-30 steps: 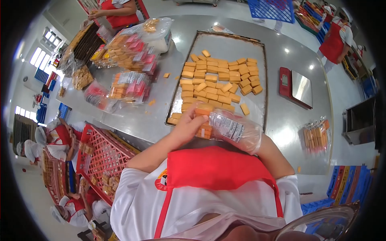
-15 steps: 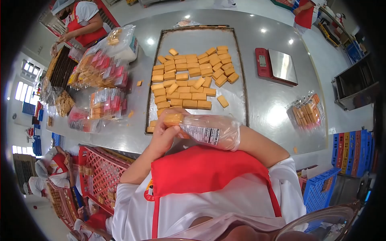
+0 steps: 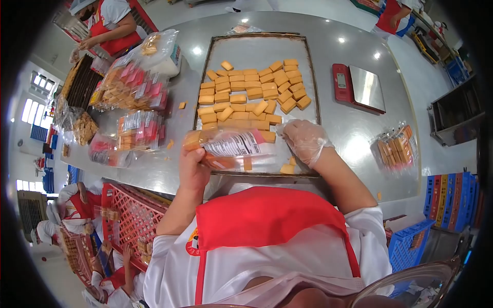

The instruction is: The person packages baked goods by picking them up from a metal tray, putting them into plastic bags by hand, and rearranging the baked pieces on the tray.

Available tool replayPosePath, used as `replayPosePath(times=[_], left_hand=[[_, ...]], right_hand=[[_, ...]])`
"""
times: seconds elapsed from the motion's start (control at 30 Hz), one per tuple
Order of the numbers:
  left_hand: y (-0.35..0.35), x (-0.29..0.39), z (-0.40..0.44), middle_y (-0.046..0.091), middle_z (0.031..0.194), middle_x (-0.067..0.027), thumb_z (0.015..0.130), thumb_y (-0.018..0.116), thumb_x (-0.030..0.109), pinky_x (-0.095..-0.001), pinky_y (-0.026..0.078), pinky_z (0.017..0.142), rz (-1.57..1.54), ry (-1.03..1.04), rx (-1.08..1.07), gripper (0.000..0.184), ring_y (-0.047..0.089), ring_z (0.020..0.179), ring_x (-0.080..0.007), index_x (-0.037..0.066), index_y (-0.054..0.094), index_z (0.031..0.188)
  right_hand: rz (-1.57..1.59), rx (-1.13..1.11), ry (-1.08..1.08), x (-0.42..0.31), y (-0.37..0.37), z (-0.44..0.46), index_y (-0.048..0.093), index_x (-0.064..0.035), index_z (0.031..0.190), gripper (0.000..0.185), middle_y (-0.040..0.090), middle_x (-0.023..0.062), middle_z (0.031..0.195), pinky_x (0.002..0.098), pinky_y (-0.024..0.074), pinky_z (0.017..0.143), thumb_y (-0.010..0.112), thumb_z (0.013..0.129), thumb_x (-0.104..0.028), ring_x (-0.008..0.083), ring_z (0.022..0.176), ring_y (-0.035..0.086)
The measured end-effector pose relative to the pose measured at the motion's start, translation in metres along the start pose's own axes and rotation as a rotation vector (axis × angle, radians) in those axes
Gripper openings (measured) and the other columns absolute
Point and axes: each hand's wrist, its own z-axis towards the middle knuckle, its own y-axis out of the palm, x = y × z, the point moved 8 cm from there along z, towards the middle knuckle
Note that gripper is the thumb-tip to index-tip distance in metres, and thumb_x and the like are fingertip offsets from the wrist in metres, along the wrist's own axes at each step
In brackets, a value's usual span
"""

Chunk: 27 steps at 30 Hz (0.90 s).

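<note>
My left hand (image 3: 193, 167) is closed around one end of a clear plastic bag (image 3: 233, 145), which lies sideways above the tray's near edge. The bag bears a printed nutrition label and has small rectangular golden biscuits inside. To its right, my gloved right hand (image 3: 306, 142) is lowered to the tray with its fingers bent; whatever lies under the fingertips is hidden. Loose golden biscuits (image 3: 251, 84) cover the middle of the metal tray (image 3: 257, 49) in uneven rows. One biscuit (image 3: 287, 169) rests near the tray's front edge, below my right hand.
A red scale (image 3: 358, 88) stands right of the tray, with a filled bag (image 3: 396, 149) nearer me. Filled packs (image 3: 136, 92) pile up on the left beside a white tub (image 3: 167, 64). Co-workers stand around; a red crate (image 3: 123, 220) and a blue crate (image 3: 408, 241) flank me.
My right hand has come out from behind the bag and over to the tray's right side, covering where a lone biscuit lay. The bag has moved left and slightly up with my left hand.
</note>
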Motion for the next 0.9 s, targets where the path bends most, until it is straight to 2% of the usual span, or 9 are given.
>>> replayPosePath(times=[0.13, 0.23, 0.37, 0.47, 0.5, 0.6, 0.63, 0.73, 0.9], left_hand=[[0.002, 0.01, 0.002, 0.055, 0.098, -0.0139, 0.068, 0.053, 0.016, -0.0325, 0.042, 0.082, 0.05, 0.081, -0.061, 0.035, 0.054, 0.091, -0.0214, 0.0, 0.046, 0.098], [0.01, 0.014, 0.001, 0.056, 0.097, -0.0153, 0.07, 0.053, 0.014, -0.0321, 0.045, 0.077, 0.19, 0.167, -0.055, 0.031, 0.055, 0.089, -0.0215, -0.001, 0.047, 0.097], [0.02, 0.01, -0.003, 0.055, 0.098, -0.0158, 0.073, 0.052, 0.011, -0.0309, 0.049, 0.067, 0.243, 0.091, -0.053, 0.03, 0.055, 0.088, -0.0215, 0.0, 0.046, 0.1], [0.017, 0.011, -0.003, 0.054, 0.099, -0.0159, 0.073, 0.052, 0.012, -0.0284, 0.051, 0.06, 0.247, 0.122, -0.035, 0.031, 0.056, 0.086, -0.021, 0.0, 0.045, 0.101], [0.019, 0.013, -0.003, 0.054, 0.099, -0.0158, 0.073, 0.052, 0.012, -0.0293, 0.05, 0.063, 0.218, 0.146, -0.069, 0.031, 0.055, 0.087, -0.0211, 0.0, 0.046, 0.101], [0.024, 0.013, -0.003, 0.052, 0.101, -0.0159, 0.073, 0.054, 0.012, -0.0317, 0.047, 0.072, 0.14, 0.199, -0.222, 0.029, 0.054, 0.09, -0.0218, 0.001, 0.048, 0.099], [0.026, 0.009, -0.003, 0.052, 0.101, -0.0159, 0.073, 0.055, 0.012, -0.0325, 0.045, 0.075, 0.116, 0.203, -0.312, 0.029, 0.053, 0.091, -0.0221, 0.001, 0.048, 0.098], [0.038, 0.006, -0.011, 0.052, 0.101, -0.0158, 0.072, 0.057, 0.008, -0.0344, 0.039, 0.083, 0.045, 0.149, -0.429, 0.025, 0.05, 0.097, -0.0237, 0.002, 0.05, 0.096], [0.048, 0.004, -0.018, 0.053, 0.101, -0.0167, 0.074, 0.054, 0.003, -0.0343, 0.04, 0.082, 0.339, 0.237, -0.524, 0.024, 0.05, 0.098, -0.0243, 0.002, 0.05, 0.097]], right_hand=[[0.12, 0.0, 0.025, 0.009, -0.003, 0.005, 0.055, -0.0066, 0.091, 0.013, 0.059, 0.0081, 0.081, 0.0322, 0.046, 0.062, 0.052, 0.078, -0.01, 0.0237, 0.069, 0.058], [0.848, 0.2, 0.235, 0.007, -0.025, -0.006, 0.052, -0.0034, 0.095, 0.014, 0.056, 0.0043, 0.076, 0.0241, 0.0446, 0.059, 0.05, 0.081, -0.007, 0.0125, 0.064, 0.055], [1.165, 0.272, 0.007, -0.037, -0.048, -0.012, 0.051, -0.0007, 0.1, 0.019, 0.054, 0.0013, 0.077, 0.0183, 0.0412, 0.06, 0.052, 0.081, -0.005, 0.0057, 0.068, 0.05], [1.267, 0.0, 0.068, -0.047, -0.037, -0.013, 0.052, -0.0005, 0.099, 0.018, 0.055, 0.001, 0.079, 0.0184, 0.0404, 0.061, 0.052, 0.082, -0.005, 0.0051, 0.069, 0.048], [1.134, -0.203, 0.203, -0.044, -0.028, -0.017, 0.054, -0.0015, 0.096, 0.016, 0.055, 0.0009, 0.079, 0.0197, 0.0401, 0.059, 0.053, 0.081, -0.006, 0.0047, 0.068, 0.047], [1.022, -0.382, -0.061, -0.058, -0.033, -0.02, 0.061, -0.0084, 0.091, 0.015, 0.058, 0.007, 0.067, 0.0253, 0.0434, 0.058, 0.058, 0.077, -0.012, 0.0145, 0.059, 0.054], [0.894, -0.059, -0.409, -0.068, -0.05, -0.017, 0.06, -0.009, 0.092, 0.021, 0.06, 0.0083, 0.072, 0.0271, 0.0445, 0.057, 0.063, 0.072, -0.013, 0.0203, 0.062, 0.056], [0.339, 0.166, -0.612, -0.087, -0.065, -0.025, 0.059, -0.0099, 0.095, 0.025, 0.06, 0.0089, 0.084, 0.0306, 0.0461, 0.058, 0.064, 0.07, -0.012, 0.0248, 0.068, 0.058], [0.526, -0.288, -0.265, -0.065, -0.011, -0.015, 0.058, -0.0108, 0.102, 0.037, 0.057, 0.0079, 0.104, 0.0299, 0.0474, 0.07, 0.056, 0.069, 0.005, 0.0239, 0.086, 0.058]])
